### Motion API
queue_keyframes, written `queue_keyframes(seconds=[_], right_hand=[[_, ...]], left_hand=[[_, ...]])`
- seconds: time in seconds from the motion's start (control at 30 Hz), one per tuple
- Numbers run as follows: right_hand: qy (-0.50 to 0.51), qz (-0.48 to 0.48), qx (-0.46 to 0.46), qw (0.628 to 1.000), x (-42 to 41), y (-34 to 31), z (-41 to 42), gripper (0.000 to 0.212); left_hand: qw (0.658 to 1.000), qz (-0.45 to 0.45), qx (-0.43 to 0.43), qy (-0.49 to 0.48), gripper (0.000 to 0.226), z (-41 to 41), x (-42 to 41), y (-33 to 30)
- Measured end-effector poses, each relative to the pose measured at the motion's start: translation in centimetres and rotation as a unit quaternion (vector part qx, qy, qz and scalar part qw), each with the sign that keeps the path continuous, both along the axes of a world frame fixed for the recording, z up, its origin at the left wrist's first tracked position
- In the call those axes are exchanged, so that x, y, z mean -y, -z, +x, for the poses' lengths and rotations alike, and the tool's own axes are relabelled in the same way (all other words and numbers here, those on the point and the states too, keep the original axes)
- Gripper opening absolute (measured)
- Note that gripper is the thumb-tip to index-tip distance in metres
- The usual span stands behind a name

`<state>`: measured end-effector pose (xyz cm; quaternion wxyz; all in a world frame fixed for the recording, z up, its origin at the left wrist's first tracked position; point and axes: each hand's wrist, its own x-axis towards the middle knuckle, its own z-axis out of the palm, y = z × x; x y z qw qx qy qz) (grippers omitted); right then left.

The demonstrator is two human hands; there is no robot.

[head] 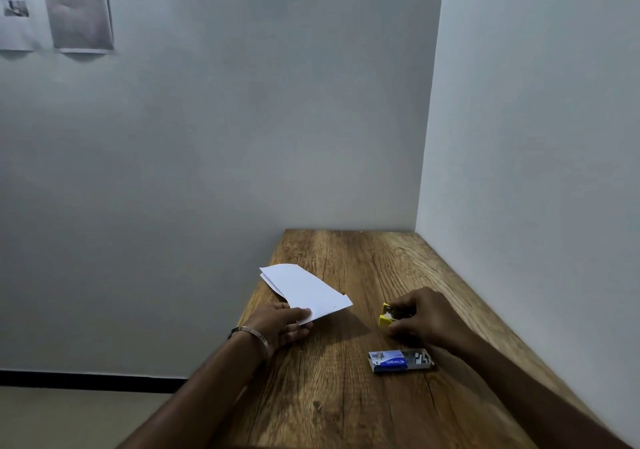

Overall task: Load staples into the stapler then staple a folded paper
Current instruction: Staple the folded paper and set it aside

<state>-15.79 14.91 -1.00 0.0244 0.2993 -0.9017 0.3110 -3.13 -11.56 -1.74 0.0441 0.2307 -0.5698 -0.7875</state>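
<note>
I see table (346,396): brown wood, dark grain streaks. Folded paper (304,289): plain white. Stapler (385,317): yellow, I note small pale patch at its front. Staple box (398,361): blue and white label, silvery-grey contents at its open end. Bracelet (251,334) on my left wrist: silver-toned. Walls (242,119): pale grey-white. Skirting strip (86,377): black. Posters (79,5): washed-out grey, blurred.
</note>
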Motion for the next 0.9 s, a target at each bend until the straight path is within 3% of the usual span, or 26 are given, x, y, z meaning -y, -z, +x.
queue_keyframes(seconds=[0.37, 0.53, 0.73, 0.9], right_hand=[[0.024, 0.005, 0.011, 1.0, -0.2, 1.4, -0.1, 0.044], [0.015, 0.035, 0.024, 0.999, -0.2, 1.0, 0.0, 0.054], [0.041, -0.046, -0.046, 0.997, 2.4, -0.7, 1.1, 0.043], [-0.02, -0.049, 0.02, 0.998, 5.8, -2.2, 1.7, 0.042]], left_hand=[[1.0, -0.008, -0.01, 0.004, 0.024, 0.5, -0.4, -0.3], [1.0, -0.005, -0.006, 0.002, 0.023, 0.5, -0.4, -0.3], [1.0, -0.001, 0.0, 0.003, 0.022, 0.6, -0.5, -0.4], [1.0, -0.003, 0.003, 0.01, 0.023, 0.8, -0.7, -0.7]])
